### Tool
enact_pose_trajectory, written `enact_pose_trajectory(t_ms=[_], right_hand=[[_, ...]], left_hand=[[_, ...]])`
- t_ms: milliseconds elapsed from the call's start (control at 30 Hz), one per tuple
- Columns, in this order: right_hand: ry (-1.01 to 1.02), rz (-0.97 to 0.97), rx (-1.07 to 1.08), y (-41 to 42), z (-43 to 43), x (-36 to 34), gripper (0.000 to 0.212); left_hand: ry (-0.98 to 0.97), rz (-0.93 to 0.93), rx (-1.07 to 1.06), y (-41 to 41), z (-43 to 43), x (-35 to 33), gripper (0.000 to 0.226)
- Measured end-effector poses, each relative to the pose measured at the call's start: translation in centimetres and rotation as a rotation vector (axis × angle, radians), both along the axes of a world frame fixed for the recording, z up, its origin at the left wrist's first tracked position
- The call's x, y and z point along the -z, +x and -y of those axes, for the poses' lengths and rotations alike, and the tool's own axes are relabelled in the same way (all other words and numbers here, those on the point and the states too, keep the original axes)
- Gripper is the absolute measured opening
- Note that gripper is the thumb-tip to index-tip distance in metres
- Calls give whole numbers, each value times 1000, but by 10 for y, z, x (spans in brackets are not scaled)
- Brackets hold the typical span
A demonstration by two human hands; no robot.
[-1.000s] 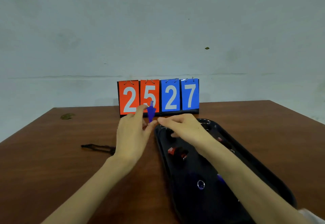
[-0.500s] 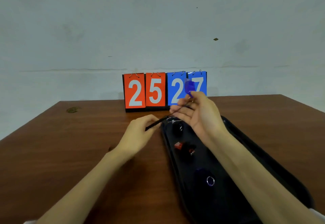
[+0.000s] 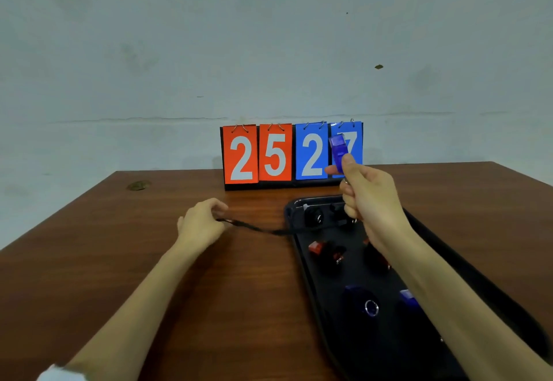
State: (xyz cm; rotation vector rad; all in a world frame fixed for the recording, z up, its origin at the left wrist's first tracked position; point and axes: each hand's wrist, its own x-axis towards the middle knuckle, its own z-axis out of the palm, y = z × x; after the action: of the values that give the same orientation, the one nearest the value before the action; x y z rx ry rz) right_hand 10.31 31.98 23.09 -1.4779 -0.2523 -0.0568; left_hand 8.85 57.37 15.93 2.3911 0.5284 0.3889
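Observation:
My right hand (image 3: 366, 198) is raised above the far end of the black tray (image 3: 302, 261) and pinches a blue whistle (image 3: 338, 153), held upright in front of the scoreboard. A black lanyard cord (image 3: 254, 227) runs from under that hand across the tray's rim to my left hand (image 3: 200, 223), which lies low on the table and pinches the cord's other end. In the tray lie several whistles: a black one (image 3: 314, 217), a red one (image 3: 324, 250) and a blue one with a metal ring (image 3: 363, 303).
A flip scoreboard (image 3: 291, 153) reading 25 and 27 stands at the back of the brown wooden table (image 3: 119, 261), against a pale wall. A small brownish spot (image 3: 138, 185) marks the table's far left.
The blue whistle passed from my left hand to my right hand, which lifted it up and to the right. My left hand dropped to the table, drawing the cord out leftward.

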Motion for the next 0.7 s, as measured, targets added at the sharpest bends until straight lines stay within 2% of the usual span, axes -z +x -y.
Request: enact_pose_trajectory(t_ms=[67, 133, 200, 267, 333, 367, 433, 533, 600, 700], right_hand=[[-47, 42, -18, -2, -1, 2, 34], [-109, 63, -64, -7, -6, 3, 34], [-194, 81, -96, -9, -10, 6, 34], [-227, 95, -134, -10, -11, 8, 32], [-230, 129, -191, -12, -12, 10, 27], [-233, 151, -207, -12, -12, 12, 26], [-198, 158, -174, -9, -12, 14, 28], [15, -3, -122, 1, -5, 11, 31], [89, -132, -228, 7, 0, 8, 32], [47, -198, -400, 7, -2, 11, 36]], left_hand=[[-23, -66, 155, -1, 8, -5, 55], [-90, -65, 357, -8, 28, -16, 69], [-264, 94, 519, -19, 61, -29, 61], [-604, 289, 605, -31, 93, -39, 43], [-971, 313, 655, -39, 116, -41, 29], [-1061, 285, 677, -41, 121, -39, 26], [-1025, 213, 708, -44, 121, -34, 23], [-883, 187, 672, -39, 113, -28, 19], [-769, 245, 608, -38, 112, -30, 17], [-734, 253, 592, -36, 117, -27, 34]])
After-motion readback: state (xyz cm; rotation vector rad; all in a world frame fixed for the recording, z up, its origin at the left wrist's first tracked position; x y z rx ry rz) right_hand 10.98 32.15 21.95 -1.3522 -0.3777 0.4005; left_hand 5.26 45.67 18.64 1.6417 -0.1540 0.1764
